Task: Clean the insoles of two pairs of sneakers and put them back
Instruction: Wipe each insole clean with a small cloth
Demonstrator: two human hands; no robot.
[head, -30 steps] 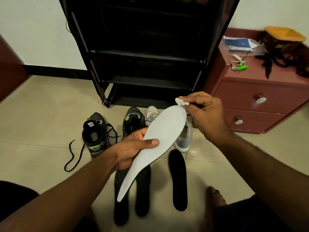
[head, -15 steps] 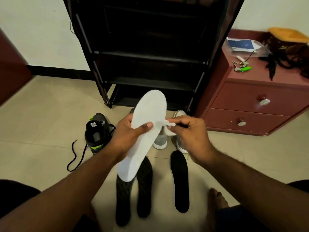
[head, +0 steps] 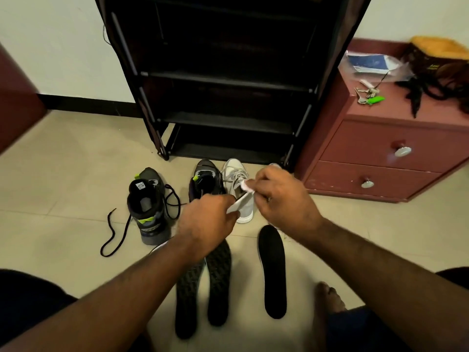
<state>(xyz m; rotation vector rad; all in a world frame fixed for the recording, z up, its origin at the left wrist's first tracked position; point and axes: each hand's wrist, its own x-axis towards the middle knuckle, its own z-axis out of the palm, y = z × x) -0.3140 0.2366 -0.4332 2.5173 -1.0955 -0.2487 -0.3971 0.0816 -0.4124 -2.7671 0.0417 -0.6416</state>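
White insole (head: 237,203) — lengthwise away, foreshortened

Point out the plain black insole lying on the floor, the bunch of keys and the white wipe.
plain black insole (head: 272,273): head view, middle of its upper face.
bunch of keys (head: 369,94): head view, on the metal keys beside the green tag.
white wipe (head: 247,186): head view, the part showing above the right hand's fingers.
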